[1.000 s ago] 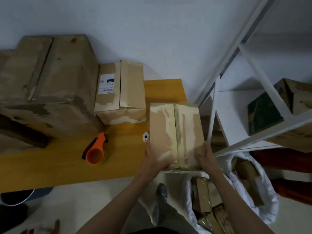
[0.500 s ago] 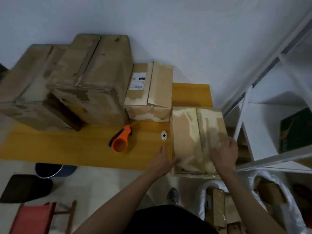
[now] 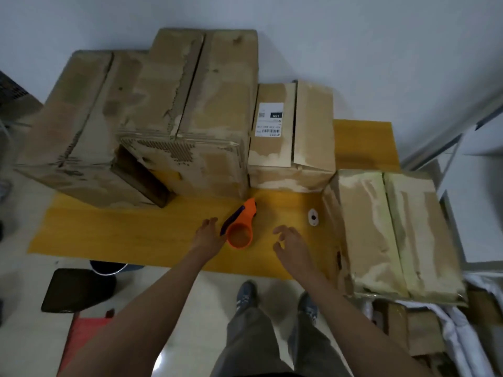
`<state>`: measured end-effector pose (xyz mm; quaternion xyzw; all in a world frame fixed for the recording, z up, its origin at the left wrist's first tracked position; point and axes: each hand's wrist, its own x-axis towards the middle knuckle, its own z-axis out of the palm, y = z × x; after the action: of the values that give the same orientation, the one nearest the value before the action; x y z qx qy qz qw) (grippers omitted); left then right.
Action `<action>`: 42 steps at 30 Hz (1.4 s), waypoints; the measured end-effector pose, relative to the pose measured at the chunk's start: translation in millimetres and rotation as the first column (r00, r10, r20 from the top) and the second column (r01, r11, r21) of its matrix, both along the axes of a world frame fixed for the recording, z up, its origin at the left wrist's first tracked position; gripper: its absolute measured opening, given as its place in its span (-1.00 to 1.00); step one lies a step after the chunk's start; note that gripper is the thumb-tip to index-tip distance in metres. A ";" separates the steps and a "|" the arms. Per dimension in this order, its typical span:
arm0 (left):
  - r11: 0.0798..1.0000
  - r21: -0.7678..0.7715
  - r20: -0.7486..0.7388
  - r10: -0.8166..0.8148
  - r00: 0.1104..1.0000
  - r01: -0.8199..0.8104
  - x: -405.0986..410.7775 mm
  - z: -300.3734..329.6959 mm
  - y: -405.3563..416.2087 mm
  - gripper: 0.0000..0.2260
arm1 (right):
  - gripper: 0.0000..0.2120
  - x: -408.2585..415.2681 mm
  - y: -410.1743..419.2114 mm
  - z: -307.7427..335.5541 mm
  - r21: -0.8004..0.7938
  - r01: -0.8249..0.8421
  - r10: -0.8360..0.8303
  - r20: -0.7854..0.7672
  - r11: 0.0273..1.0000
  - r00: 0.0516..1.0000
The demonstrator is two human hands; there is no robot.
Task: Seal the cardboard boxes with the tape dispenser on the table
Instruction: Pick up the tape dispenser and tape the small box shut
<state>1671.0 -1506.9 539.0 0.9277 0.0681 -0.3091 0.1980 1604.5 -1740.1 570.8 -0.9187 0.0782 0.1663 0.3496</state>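
Tape dispenser (image 3: pixel 240 226): orange plastic body with a dark purple strip along its left side, round open mouth turned toward the near edge, narrow end pointing far toward the boxes. Lies flat on the yellow table (image 3: pixel 136 235), near the middle of the bare strip in front of the box row. Whether a roll of tape is loaded cannot be told.

Step in hand, as judged: picking up the dispenser; no tape is being laid on any box now. Next move calls for one hand to close round the orange body, lift it, and carry it to a box seam.

Left hand (image 3: pixel 208 236): just left of the dispenser, fingers loosely spread, at or almost at the purple side; holds nothing. Actual contact cannot be told.

Right hand (image 3: pixel 292 242): above the table to the right of the dispenser, apart from it, fingers curled slackly, holding nothing.

Right box (image 3: pixel 392 235): at the table's right end, overhanging the near edge, two top flaps meeting at a centre seam, glossy film over the top.

Labelled box (image 3: pixel 292 131): far of the dispenser, white shipping label on the left flap, flaps slightly ajar.

Large boxes (image 3: pixel 174 110): two, worn and scuffed, at the far left, one partly overlapping the other.

Small white oval fitting (image 3: pixel 313 217): on the table between dispenser and right box.
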 end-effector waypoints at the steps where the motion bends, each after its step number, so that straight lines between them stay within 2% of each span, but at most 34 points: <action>1: 1.000 -0.021 -0.022 -0.004 1.000 0.004 3.9 -6.6 3.0 -0.41 | -0.70 4.0 9.8 -7.2 0.037 0.001 0.003 -0.093 0.999 0.996; 4: 0.991 -0.130 -0.062 0.003 0.998 -0.011 10.9 -28.0 5.7 -0.39 | -0.60 16.5 34.7 -28.2 0.118 0.038 -0.002 -0.290 0.992 0.957; 7: 0.974 -0.223 -0.082 0.009 0.997 -0.027 10.9 -45.3 2.8 -0.49 | -0.51 29.0 57.8 -42.0 0.175 0.189 -0.102 -0.412 0.966 0.905; 12: 0.943 -0.322 -0.039 0.071 0.997 -0.080 1.8 -41.4 -2.5 -0.78 | -0.54 36.6 77.9 -52.1 0.184 0.351 -0.259 -0.391 0.918 0.883; 16: 0.894 -0.437 -0.051 0.083 0.995 -0.097 -2.9 -8.8 -10.3 -0.65 | -0.73 25.7 66.1 -42.5 0.226 0.457 -0.341 -0.411 0.860 0.845; 18: 0.836 -0.525 -0.129 0.109 0.986 -0.161 -0.6 13.0 -13.6 -0.63 | -0.76 16.6 53.6 -34.1 0.263 0.488 -0.363 -0.408 0.832 0.838; 21: 0.644 -0.676 -0.384 0.107 0.917 -0.358 1.9 47.3 -20.1 -0.64 | -0.60 5.0 35.3 -12.0 0.343 0.487 -0.365 -0.364 0.803 0.857; 24: 0.569 -0.724 -0.460 0.021 0.887 -0.389 1.1 76.8 -37.7 -0.58 | -0.65 0.3 19.9 14.5 0.416 0.490 -0.397 -0.292 0.766 0.870; 27: 0.551 -0.770 -0.391 -0.012 0.920 -0.320 2.1 98.4 -60.8 -0.57 | -0.65 -2.8 2.4 43.2 0.407 0.580 -0.525 -0.250 0.705 0.813; 29: 0.565 -0.787 -0.321 -0.035 0.946 -0.246 2.4 109.2 -77.9 -0.59 | -0.73 -10.1 -13.7 56.0 0.374 0.648 -0.645 -0.152 0.664 0.749; 31: 0.565 -0.803 -0.258 -0.041 0.965 -0.190 2.4 118.8 -101.2 -0.62 | -0.85 -18.0 -25.4 78.5 0.465 0.716 -0.751 -0.149 0.521 0.643; 32: 0.560 -0.811 -0.230 -0.038 0.972 -0.170 1.6 123.5 -115.2 -0.63 | -0.81 -21.0 -31.2 86.9 0.535 0.718 -0.760 -0.199 0.445 0.619; 34: 0.557 -0.825 -0.159 -0.061 0.985 -0.099 -1.9 132.5 -145.6 -0.64 | -0.73 -25.5 -44.3 99.3 0.638 0.685 -0.732 -0.268 0.352 0.626; 38: 0.555 -0.818 0.055 -0.189 0.981 0.152 -12.7 139.2 -200.8 -0.66 | -0.66 -30.5 -75.5 115.7 0.682 0.682 -0.772 -0.275 0.264 0.573; 40: 0.542 -0.787 0.172 -0.267 0.948 0.295 -15.5 138.7 -220.3 -0.66 | -0.70 -33.8 -91.7 119.2 0.713 0.663 -0.791 -0.263 0.227 0.553; 42: 0.519 -0.757 0.226 -0.362 0.904 0.397 -17.5 142.4 -238.4 -0.73 | -0.71 -38.8 -112.2 119.1 0.737 0.654 -0.805 -0.277 0.172 0.524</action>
<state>1653.5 -1745.4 681.5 0.7424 -0.2823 -0.3238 0.5141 1565.7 -1852.3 689.9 -0.5258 0.3981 -0.0888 0.7464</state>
